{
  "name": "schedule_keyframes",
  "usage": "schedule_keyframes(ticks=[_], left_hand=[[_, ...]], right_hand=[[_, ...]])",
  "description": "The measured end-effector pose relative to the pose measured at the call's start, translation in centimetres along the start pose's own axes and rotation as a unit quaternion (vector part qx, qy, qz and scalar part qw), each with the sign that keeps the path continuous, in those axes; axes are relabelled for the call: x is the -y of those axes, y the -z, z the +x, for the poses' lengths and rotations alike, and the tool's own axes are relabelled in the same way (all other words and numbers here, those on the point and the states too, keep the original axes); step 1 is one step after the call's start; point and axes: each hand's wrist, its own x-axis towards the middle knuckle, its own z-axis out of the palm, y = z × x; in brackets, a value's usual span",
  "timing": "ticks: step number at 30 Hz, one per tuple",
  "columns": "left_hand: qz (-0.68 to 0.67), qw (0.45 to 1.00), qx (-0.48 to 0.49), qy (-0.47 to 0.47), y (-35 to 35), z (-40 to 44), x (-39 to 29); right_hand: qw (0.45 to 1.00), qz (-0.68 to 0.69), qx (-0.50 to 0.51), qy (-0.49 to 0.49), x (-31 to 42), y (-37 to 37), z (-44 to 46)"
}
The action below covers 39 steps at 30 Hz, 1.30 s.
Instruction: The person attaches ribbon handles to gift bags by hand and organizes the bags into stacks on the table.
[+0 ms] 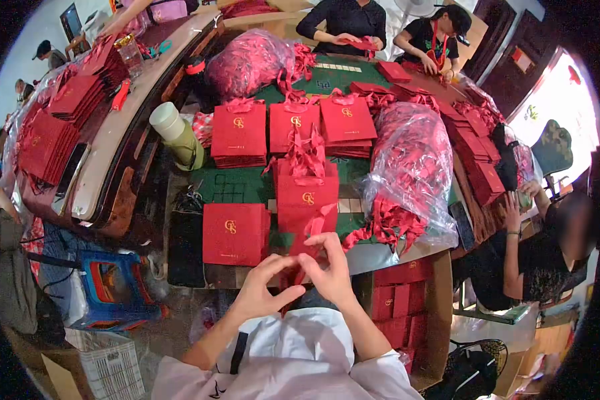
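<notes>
Close to my body at the table's front edge, my left hand [268, 285] and my right hand [327, 268] meet around a small red paper bag seen nearly edge-on. My left hand grips the bag's side with fingers and thumb. In my right hand, the fingers are pinched on a red ribbon [319, 223] that rises above the knuckles. Just beyond lies a red gift bag [308, 195] with gold lettering and ribbon handles. Left of it is a stack of red bags [233, 233]. My fingers partly hide the bag I hold.
Three bag stacks [239, 137] stand farther back. Plastic sacks of red ribbon [412, 160] lie right and back left [250, 63]. A green bottle [180, 140] stands at the left. An open carton [433, 320] holds red bags below right. Co-workers sit around the tables.
</notes>
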Motion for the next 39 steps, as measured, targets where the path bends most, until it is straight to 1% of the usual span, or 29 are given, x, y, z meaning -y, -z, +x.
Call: schedule_keyframes(ticks=[1, 3, 4, 5, 7, 8, 9, 11, 12, 15, 16, 18, 20, 22, 23, 25, 27, 29, 30, 31, 32, 33, 35, 36, 37, 38, 39], left_hand=[[0.0, 1.0, 0.0, 0.0, 0.1, -0.1, 0.2], [0.093, 0.993, 0.038, -0.058, 0.3, -0.2, 0.5], [0.091, 0.994, 0.058, -0.025, -0.1, -0.3, 1.1], [0.09, 0.994, 0.058, -0.024, -0.6, -0.5, 1.7], [0.117, 0.989, 0.084, -0.021, -1.8, -0.7, 3.4], [0.107, 0.991, 0.065, -0.055, -2.8, -0.8, 4.6], [0.107, 0.991, 0.064, -0.052, -3.5, -0.9, 5.1], [0.129, 0.99, 0.059, 0.005, -4.6, -1.2, 5.8], [0.133, 0.99, 0.049, 0.014, -5.1, -1.2, 6.0], [0.165, 0.985, 0.029, 0.031, -5.9, -0.6, 6.3], [0.163, 0.986, 0.026, 0.033, -6.2, -0.5, 6.5], [0.179, 0.983, 0.017, 0.022, -6.7, 0.0, 6.6], [0.198, 0.98, 0.009, 0.012, -7.1, 0.2, 6.9], [0.232, 0.972, 0.025, -0.006, -7.5, 0.2, 7.6], [0.233, 0.972, 0.024, -0.005, -7.8, 0.1, 8.0], [0.234, 0.971, 0.024, -0.039, -8.1, -0.1, 8.7], [0.23, 0.972, 0.04, -0.025, -7.8, 0.1, 8.4], [0.225, 0.974, 0.008, -0.037, -7.3, 0.3, 7.8], [0.225, 0.974, 0.009, -0.036, -7.1, 0.4, 7.7], [0.199, 0.979, -0.023, -0.025, -6.8, 0.5, 7.6], [0.172, 0.983, -0.055, -0.014, -6.4, 0.6, 7.5], [0.173, 0.983, -0.053, -0.012, -6.1, 0.8, 7.3], [0.023, 0.993, -0.068, 0.093, -5.5, 1.1, 6.7], [-0.023, 0.985, -0.035, 0.167, -5.2, 1.0, 7.7], [-0.023, 0.985, -0.035, 0.167, -5.0, 1.0, 8.0], [-0.148, 0.965, -0.016, 0.214, -4.6, 1.5, 7.4], [-0.268, 0.928, 0.003, 0.258, -4.3, 1.8, 7.1]], right_hand=[[1.0, 0.0, 0.0, 0.0, -0.4, 0.3, 0.0], [0.99, 0.113, 0.029, -0.077, -2.3, 0.7, -0.3], [0.985, 0.117, 0.043, -0.122, -3.1, 1.1, -0.4], [0.985, 0.117, 0.043, -0.123, -3.8, 1.2, -0.5], [0.978, 0.102, 0.055, -0.171, -5.2, 1.5, -0.7], [0.982, 0.072, 0.064, -0.163, -5.9, 1.8, -0.8], [0.982, 0.073, 0.066, -0.164, -5.8, 1.9, -1.1], [0.994, -0.075, -0.04, -0.064, -5.4, 2.2, -1.5], [0.987, -0.15, -0.049, -0.038, -6.1, 3.0, -1.6], [0.971, -0.218, -0.076, -0.067, -7.3, 4.2, -2.0], [0.97, -0.219, -0.076, -0.068, -7.8, 4.3, -2.0], [0.943, -0.306, -0.123, -0.056, -8.3, 4.3, -1.7], [0.937, -0.319, -0.131, -0.064, -8.8, 4.2, -1.3], [0.927, -0.339, -0.15, -0.063, -9.5, 4.0, -0.8], [0.927, -0.339, -0.149, -0.063, -10.4, 4.1, -0.8], [0.937, -0.327, -0.121, -0.031, -12.1, 4.6, -0.9], [0.943, -0.307, -0.126, -0.017, -11.2, 4.4, -0.7], [0.949, -0.288, -0.132, -0.004, -9.5, 4.2, -0.7], [0.96, -0.257, -0.109, 0.004, -8.3, 4.0, -0.9], [0.97, -0.225, -0.087, 0.011, -7.2, 3.8, -1.0], [0.97, -0.234, -0.068, 0.02, -6.4, 3.5, -1.5], [0.965, -0.25, -0.042, 0.07, -5.4, 3.2, -1.5], [0.968, -0.238, -0.005, 0.077, -4.4, 2.2, -2.4], [0.962, -0.255, 0.031, 0.093, -4.5, 2.0, -2.8], [0.962, -0.255, 0.031, 0.093, -4.5, 1.8, -3.1], [0.958, -0.257, 0.057, 0.11, -4.6, 1.5, -3.3], [0.954, -0.257, 0.084, 0.128, -4.6, 1.2, -3.4]])
